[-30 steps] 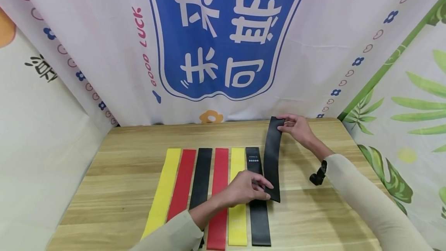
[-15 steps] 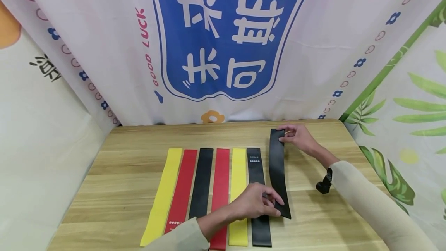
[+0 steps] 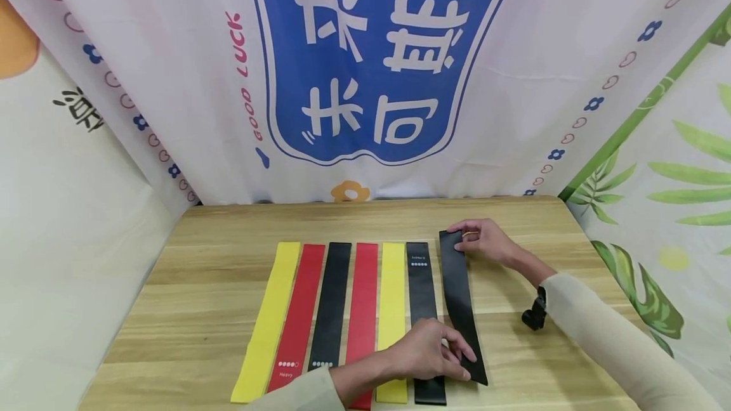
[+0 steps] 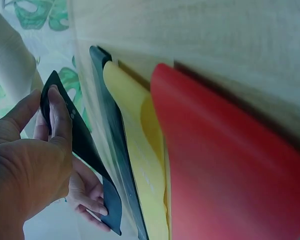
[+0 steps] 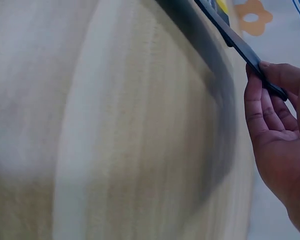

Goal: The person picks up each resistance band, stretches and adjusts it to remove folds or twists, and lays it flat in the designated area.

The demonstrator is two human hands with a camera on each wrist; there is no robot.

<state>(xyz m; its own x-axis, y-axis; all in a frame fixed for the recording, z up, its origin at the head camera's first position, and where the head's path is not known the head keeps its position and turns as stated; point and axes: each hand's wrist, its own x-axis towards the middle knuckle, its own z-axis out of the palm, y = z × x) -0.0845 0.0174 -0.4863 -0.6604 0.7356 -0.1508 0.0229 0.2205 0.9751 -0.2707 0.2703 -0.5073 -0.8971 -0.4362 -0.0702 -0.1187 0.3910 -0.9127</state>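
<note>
A flat black resistance band point(image 3: 456, 285) is stretched lengthwise between both hands at the right end of a row of bands. Its far end is pinched between thumb and fingers of my right hand point(image 3: 490, 244), as the right wrist view also shows. The near end is in the grip of my left hand point(image 3: 425, 351); the left wrist view shows that end raised off the table point(image 4: 87, 145). Just left of it lies another black band point(image 3: 421, 290) with white dots, partly under my left hand. Then come a yellow band point(image 3: 391, 284) and a red band point(image 3: 363, 290).
Farther left on the wooden table point(image 3: 188, 284) lie a black band point(image 3: 331, 297), a red band point(image 3: 299, 309) marked Heavy, and a yellow band point(image 3: 268, 316). A printed curtain point(image 3: 502, 132) hangs behind the table's back edge. Bare wood shows right of the held band.
Both hands have moved toward the near edge with the black band, and the left hand also rightward. The held band now lies apart from the dotted black band it overlapped before.
</note>
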